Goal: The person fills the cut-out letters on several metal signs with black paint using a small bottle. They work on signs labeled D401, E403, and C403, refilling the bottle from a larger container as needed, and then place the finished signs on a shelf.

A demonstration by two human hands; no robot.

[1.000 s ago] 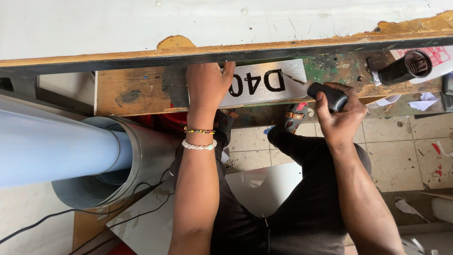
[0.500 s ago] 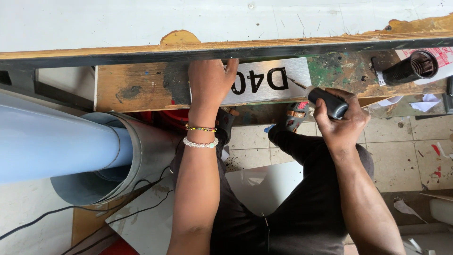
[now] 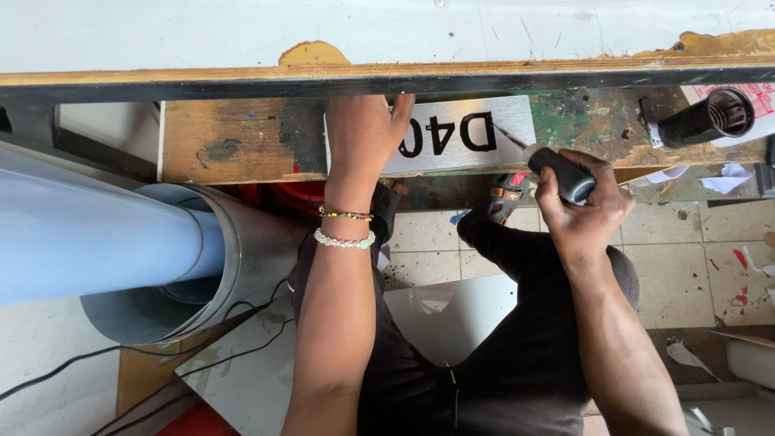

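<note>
A brushed metal sign plate (image 3: 460, 137) with black characters lies on the paint-stained wooden ledge (image 3: 242, 141), long axis left to right. The left hand (image 3: 363, 133) presses flat on its left end, fingers spread, nothing grasped. The right hand (image 3: 585, 202) clenches a black-handled tool (image 3: 557, 171), probably an awl, whose tip meets the plate's right end; half a second ago it sat slightly farther right.

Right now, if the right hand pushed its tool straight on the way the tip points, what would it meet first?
The right hand aims the tool up and left. Its thin tip already looks to be at the right edge of the silver plate, so it would likely meet that plate first, near the black letter. Depth is unclear.
</note>
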